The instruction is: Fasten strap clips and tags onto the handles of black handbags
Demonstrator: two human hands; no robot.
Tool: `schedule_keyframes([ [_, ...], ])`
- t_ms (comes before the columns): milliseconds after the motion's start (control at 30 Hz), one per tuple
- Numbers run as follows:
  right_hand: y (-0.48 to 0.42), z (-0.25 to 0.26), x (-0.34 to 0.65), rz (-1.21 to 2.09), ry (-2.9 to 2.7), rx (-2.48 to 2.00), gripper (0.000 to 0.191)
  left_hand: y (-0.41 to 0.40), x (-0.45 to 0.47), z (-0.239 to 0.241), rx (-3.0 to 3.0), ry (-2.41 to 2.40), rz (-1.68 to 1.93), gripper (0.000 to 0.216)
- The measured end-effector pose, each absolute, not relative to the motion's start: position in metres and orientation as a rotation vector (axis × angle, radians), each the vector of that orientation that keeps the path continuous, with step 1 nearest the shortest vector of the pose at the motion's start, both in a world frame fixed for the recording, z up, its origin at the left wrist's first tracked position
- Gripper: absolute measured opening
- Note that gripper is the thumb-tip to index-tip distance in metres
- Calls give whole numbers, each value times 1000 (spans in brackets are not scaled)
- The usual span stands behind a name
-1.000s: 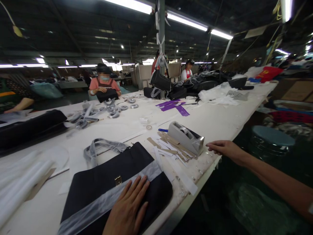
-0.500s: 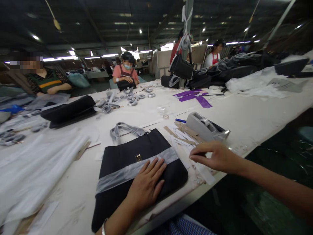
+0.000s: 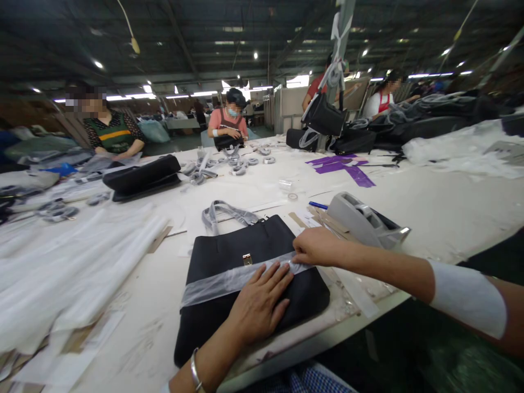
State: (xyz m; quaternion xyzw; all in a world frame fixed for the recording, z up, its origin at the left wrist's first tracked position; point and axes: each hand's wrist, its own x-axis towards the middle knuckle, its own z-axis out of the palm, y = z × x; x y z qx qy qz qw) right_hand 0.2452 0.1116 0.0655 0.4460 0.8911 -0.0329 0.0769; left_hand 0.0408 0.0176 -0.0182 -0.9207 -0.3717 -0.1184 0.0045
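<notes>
A black handbag lies flat at the table's front edge, with a gold-coloured clasp and wrapped grey handles pointing away from me. Across its front runs a translucent white wrapping strip. My left hand rests on the bag, fingers stretched over the strip and nothing held. Its wrist wears a silver bangle. Beside it, my right hand has its fingers pinched together at the strip's right part. A small glossy bit shows near those fingertips; what they hold is too small to make out.
A grey tape dispenser stands beyond my right forearm, near paper strips and a blue pen. White sheets cover the left side. Another black bag, coiled grey straps and purple strips lie farther back. Co-workers sit across the table.
My right hand has moved left from near the tape dispenser onto the bag's strip. The left hand stays flat on the bag. The whole view has shifted, so things appear farther right.
</notes>
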Motion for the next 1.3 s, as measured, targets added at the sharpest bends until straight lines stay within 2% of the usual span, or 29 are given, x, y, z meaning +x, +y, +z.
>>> schedule_keyframes([
  [167,125,67,254,-142,2616,1449,39,16,41,-16,-2892,-1184,-347,53],
  [233,136,58,270,-465,2576,1480,44,16,41,-16,-2895,-1191,-346,53],
  [333,148,42,299,-1194,2457,1428,45,17,41,-17,-2896,-1194,-359,53],
  [400,149,31,315,-1534,2373,1438,45,18,41,-18,-2896,-1190,-359,53],
  [567,138,10,330,-1890,2307,1512,43,19,41,-18,-2894,-1174,-331,53],
  [700,130,1,322,-1889,2359,1600,36,20,42,-18,-2877,-1171,-297,54],
  [800,124,1,315,-1742,2438,1728,26,21,42,-20,-2862,-1156,-272,56],
  [867,120,2,313,-1511,2537,1805,20,21,42,-21,-2848,-1152,-258,56],
  [1033,115,5,313,-679,2785,1851,11,21,43,-22,-2816,-1128,-249,56],
  [1100,110,7,314,-526,2838,1893,14,20,42,-22,-2809,-1123,-243,56],
  [1167,102,9,312,-649,2889,1933,25,20,42,-21,-2808,-1122,-237,56],
  [1300,84,8,304,-1195,2768,2016,51,20,43,-21,-2821,-1127,-251,57],
])
